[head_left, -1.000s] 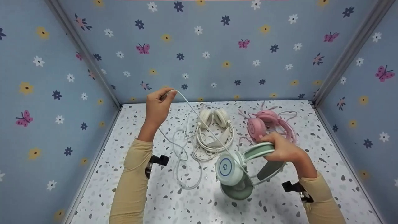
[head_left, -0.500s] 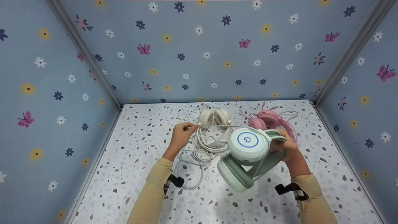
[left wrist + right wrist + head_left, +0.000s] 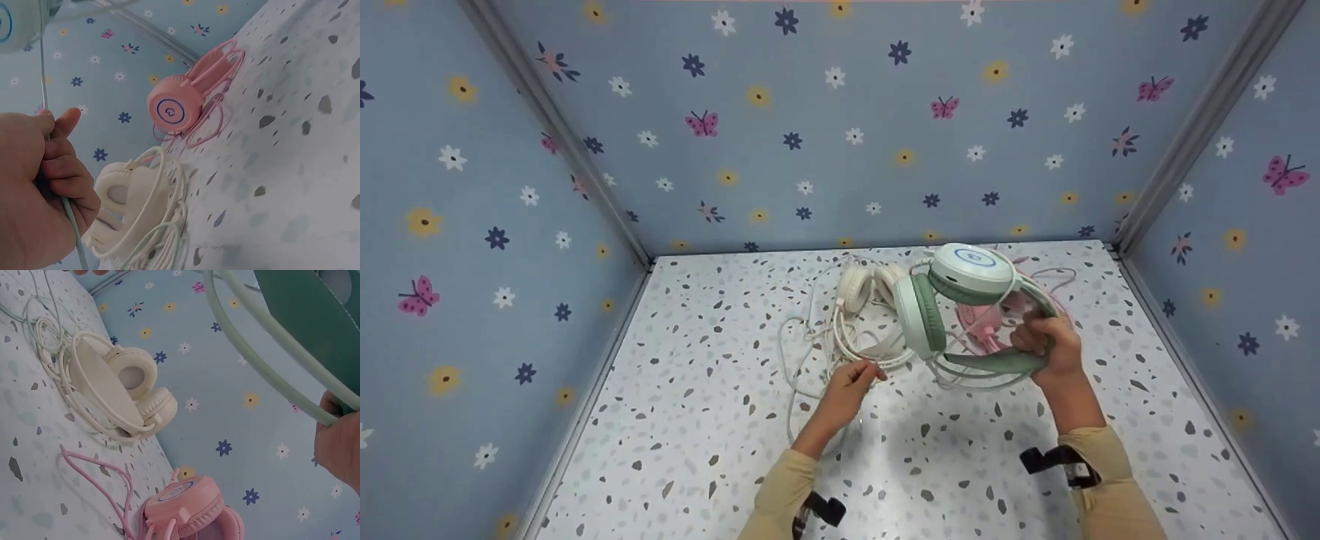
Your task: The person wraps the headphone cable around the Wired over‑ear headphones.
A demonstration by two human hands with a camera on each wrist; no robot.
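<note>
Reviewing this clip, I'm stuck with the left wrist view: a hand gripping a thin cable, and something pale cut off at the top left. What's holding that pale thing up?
Observer: The right hand, outside your view. It grips the green headphones by the headband.

Operator: I only get a corner of them. Can you see more than one cup?

Observer: Yes, the head view shows both ear cups, each with darker green padding.

Operator: My view has the pink pair out in the open. Is it the same from the head?

Observer: No, from there the green pair covers part of the pink headphones.
</note>
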